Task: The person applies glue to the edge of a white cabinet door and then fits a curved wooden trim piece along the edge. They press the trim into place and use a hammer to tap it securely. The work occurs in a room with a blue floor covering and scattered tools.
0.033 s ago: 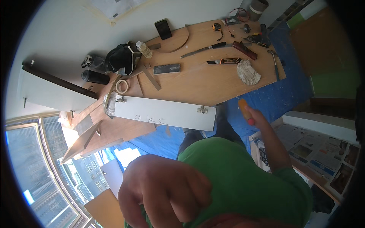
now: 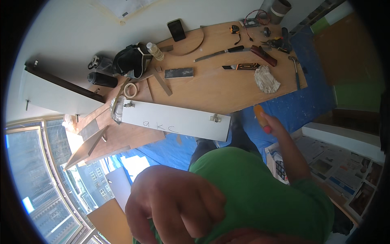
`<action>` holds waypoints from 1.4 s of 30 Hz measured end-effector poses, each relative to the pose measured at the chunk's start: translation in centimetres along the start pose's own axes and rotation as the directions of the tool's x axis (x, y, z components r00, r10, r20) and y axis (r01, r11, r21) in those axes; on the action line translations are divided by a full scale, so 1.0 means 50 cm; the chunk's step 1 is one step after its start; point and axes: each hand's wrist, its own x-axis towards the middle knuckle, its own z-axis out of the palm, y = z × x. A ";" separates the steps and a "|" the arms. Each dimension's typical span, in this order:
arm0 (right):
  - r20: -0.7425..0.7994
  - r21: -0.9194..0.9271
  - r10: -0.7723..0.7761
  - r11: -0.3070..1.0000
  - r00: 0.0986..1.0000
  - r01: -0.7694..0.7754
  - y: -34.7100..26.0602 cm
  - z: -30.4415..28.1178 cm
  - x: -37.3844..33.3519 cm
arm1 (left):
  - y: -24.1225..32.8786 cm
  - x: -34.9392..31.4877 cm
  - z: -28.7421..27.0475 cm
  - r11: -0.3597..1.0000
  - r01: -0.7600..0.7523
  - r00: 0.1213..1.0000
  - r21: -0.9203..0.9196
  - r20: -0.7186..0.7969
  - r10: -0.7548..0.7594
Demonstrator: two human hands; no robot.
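My left hand is large and close, knuckles up, in front of my green shirt. Its fingers are curled closed, and whatever lies inside them is hidden. Out to the right, my right hand grips an orange handle with a red end, raised over the blue floor sheet; the rest of that tool cannot be made out. Ahead of me a narrow white cabinet door lies at the table's near edge, with handwritten marks and two metal hinges. Neither hand touches it.
On the wooden table are a sanding block, utility knife, hammer, white cloth, tape roll, phone and black bag. Newspaper covers a surface at right; windows stand left.
The view has shifted very slightly. Both hands keep the same pose, and nothing on the table has moved.
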 end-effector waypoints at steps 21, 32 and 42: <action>0.205 -0.617 0.343 0.772 0.917 -0.150 -0.362 0.166 0.290 | -0.325 0.156 0.177 0.752 0.033 0.868 0.658 -0.392 0.305; 0.218 -0.664 0.384 0.732 0.897 -0.152 -0.366 0.088 0.256 | -0.365 0.125 0.334 0.616 0.149 0.901 0.774 -0.363 0.237; 0.301 -0.811 0.489 0.583 0.818 -0.050 -0.418 0.270 0.375 | -0.474 0.148 0.282 0.245 0.522 0.422 0.817 -0.497 0.758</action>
